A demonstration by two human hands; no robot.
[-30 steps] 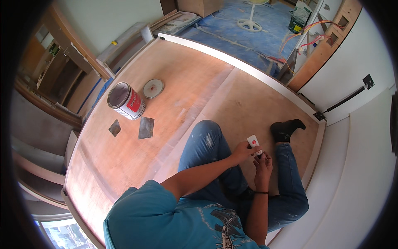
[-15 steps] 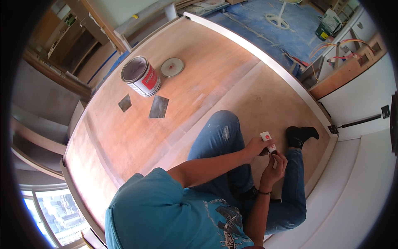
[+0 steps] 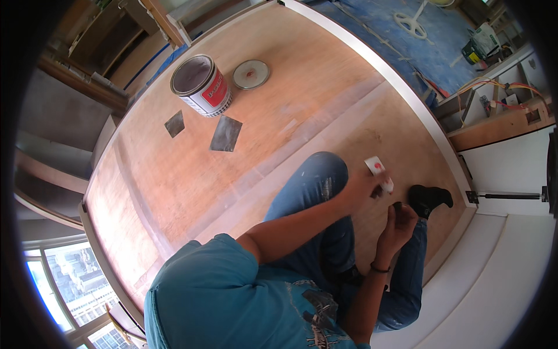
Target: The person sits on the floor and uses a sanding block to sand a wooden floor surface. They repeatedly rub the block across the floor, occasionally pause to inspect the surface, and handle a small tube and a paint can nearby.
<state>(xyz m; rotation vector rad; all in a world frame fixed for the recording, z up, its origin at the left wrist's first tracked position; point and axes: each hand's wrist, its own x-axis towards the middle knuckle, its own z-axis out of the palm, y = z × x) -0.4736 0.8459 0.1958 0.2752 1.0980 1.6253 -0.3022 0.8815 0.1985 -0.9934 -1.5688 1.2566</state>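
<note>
Two hands at centre right: left hand grasps a small white tube, right hand now drawn apart, pinching a dark cap; paint can on plywood floor.

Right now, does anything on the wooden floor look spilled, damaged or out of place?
Nothing looks spilled. The open paint can stands upright, its lid lying flat beside it, with two dark flat pieces nearby. The left hand holds a small white tube; the right hand pinches something small and dark.
</note>
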